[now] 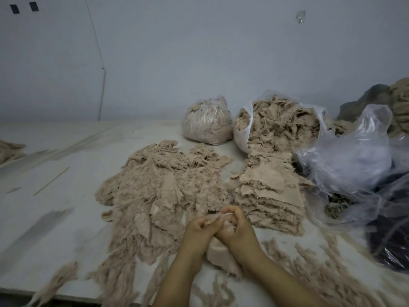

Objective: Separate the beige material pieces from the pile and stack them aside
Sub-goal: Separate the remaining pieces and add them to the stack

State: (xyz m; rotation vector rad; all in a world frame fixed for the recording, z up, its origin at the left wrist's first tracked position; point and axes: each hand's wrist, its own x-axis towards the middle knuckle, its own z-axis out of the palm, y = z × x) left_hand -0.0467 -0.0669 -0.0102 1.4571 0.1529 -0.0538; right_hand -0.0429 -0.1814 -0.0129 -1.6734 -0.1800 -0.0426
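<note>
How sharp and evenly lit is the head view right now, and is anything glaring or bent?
Head view: dim, flat light with soft shadows; the middle is fairly sharp around the hands, left and right, both pinching a beige fuzzy fabric piece; the edges smear, with streaked fibres along the white table; wide-angle bending curves the table's edge; mild sheen on the crumpled clear plastic bag.

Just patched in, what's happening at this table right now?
A person is sorting fuzzy beige fabric scraps. Both hands, the left hand and right hand, pinch one beige piece near the table's front edge. A loose spread pile lies left; a neater flat stack sits right, before an open clear plastic bag of scraps.
</note>
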